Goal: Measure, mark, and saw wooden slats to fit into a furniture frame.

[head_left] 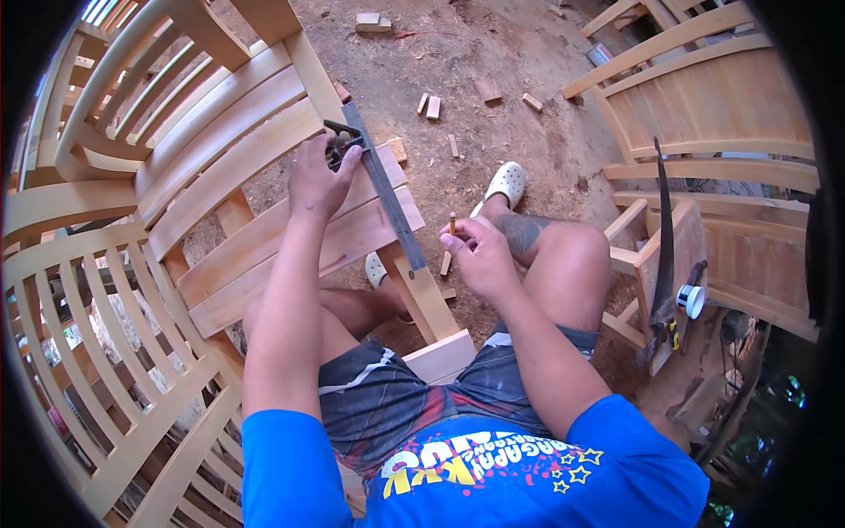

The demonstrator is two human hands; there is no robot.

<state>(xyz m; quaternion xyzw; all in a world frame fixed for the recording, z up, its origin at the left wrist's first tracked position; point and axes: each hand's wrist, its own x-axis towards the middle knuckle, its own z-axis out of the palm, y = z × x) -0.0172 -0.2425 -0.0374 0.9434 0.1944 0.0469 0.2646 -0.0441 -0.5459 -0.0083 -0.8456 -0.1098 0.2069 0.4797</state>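
My left hand (319,180) grips the dark head of a combination square (393,201). Its long metal ruler lies across the ends of the pale seat slats (339,231) of an unfinished wooden bench. Just right of the ruler's lower end, my right hand (482,257) pinches a short pencil (452,224), which points upward and is apart from the wood. Beneath the slat ends runs a wooden rail (424,299) of the bench frame, reaching down between my legs.
Curved slatted backrests (132,326) stand along the left. Offcuts (433,107) and shavings litter the dirt floor ahead. At right are a small wooden stool (673,238), a hand saw (665,255), a white round tub (691,302) and another wooden bench (717,106).
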